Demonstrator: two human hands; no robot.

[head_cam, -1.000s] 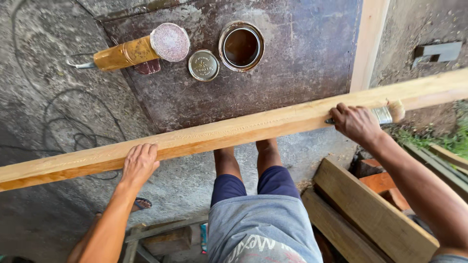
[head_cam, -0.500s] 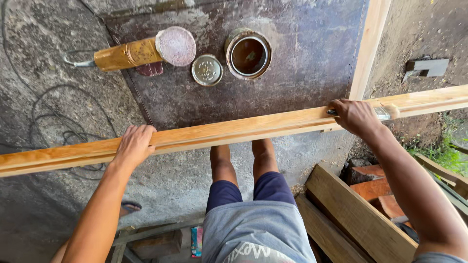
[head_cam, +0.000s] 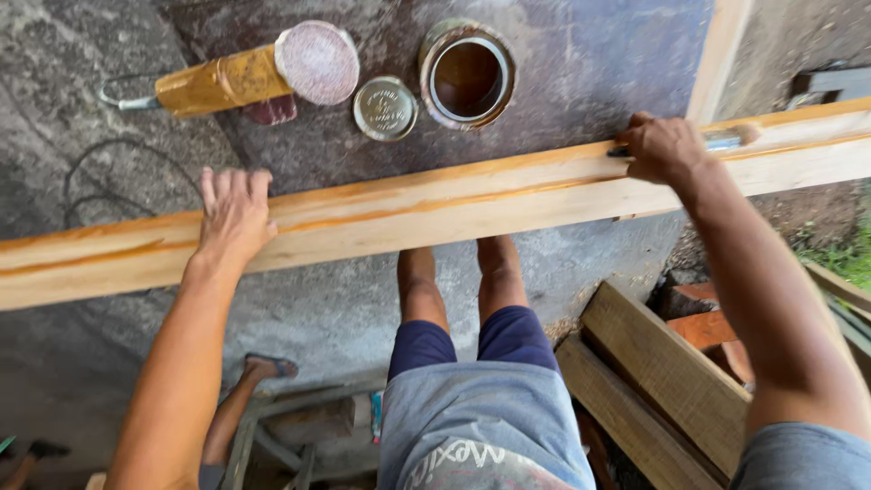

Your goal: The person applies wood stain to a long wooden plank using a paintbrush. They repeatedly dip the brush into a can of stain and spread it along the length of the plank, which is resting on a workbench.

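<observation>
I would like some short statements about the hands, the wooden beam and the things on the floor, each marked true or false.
1. The left hand lies flat on the wooden beam. True.
2. The right hand holds a hammer. False: it holds a brush on the beam.
3. The open can has its lid on. False: the lid lies beside it.
4. The sanding tool lies on the floor. True.

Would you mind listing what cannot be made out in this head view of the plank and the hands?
- Long plank: both ends are cut off by the frame edges.
- Brush: the right hand covers its handle; bristles blurred.
- Open can: its inside is dark, so the level cannot be told.
- Left hand: lies flat on the plank; the palm is hidden.
- Sanding tool: its far side is unseen.
</observation>
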